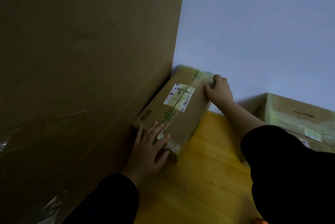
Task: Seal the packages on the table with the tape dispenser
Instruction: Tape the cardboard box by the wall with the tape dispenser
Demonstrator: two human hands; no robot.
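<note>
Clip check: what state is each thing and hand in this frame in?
Long box: flaps closed, greenish tape along its top seam, flat on the yellow surface.
Left hand: fingers spread flat, pressing its near end.
Right hand: gripping its far end, fingers curled over the edge.
Box at right: closed, taped.
Cardboard panel: upright, against the long box's left side.
Tape dispenser: not in view.

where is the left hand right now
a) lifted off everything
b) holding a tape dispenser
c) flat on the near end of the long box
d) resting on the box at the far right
C: the left hand lies with its fingers spread flat on the near end of the long box, over the tape strip along its seam. No dispenser is in view.
</note>
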